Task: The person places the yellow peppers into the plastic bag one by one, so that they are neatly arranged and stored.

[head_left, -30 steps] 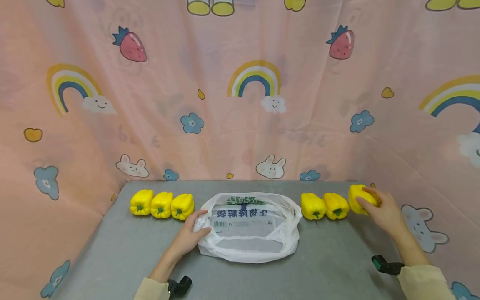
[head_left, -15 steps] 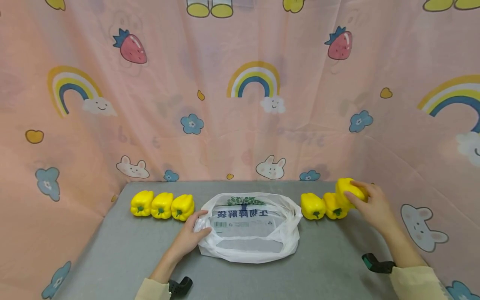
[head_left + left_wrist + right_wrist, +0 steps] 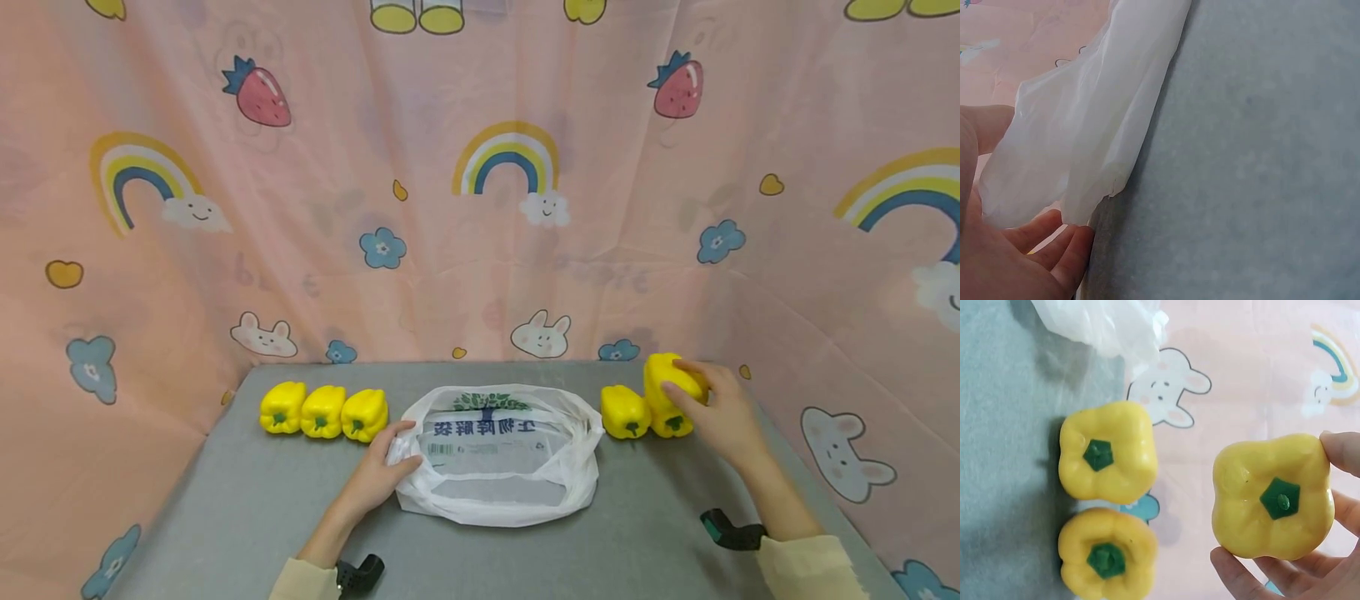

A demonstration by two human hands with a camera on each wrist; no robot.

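Observation:
My right hand [image 3: 720, 412] grips a yellow bell pepper [image 3: 666, 379] and holds it raised above the table. In the right wrist view the held bell pepper [image 3: 1272, 497] shows its green stem, with fingers and thumb around its far side. Two more yellow peppers lie below it: one [image 3: 626, 412] beside the bag, the other [image 3: 672, 423] partly hidden by the held one. A white plastic bag [image 3: 498, 500] with a wide mouth lies in the middle. My left hand [image 3: 375, 471] holds its left rim between thumb and fingers; the left wrist view shows the bag film [image 3: 1066, 137] against the palm.
Three yellow bell peppers [image 3: 324, 411] stand in a row left of the bag, near my left fingertips. The grey table [image 3: 637, 533] ends at a pink patterned curtain [image 3: 480, 275] behind and at both sides.
My right hand has lifted the rightmost bell pepper off the table and carried it left, over the neighbouring pepper. My left hand and the bag stay in place.

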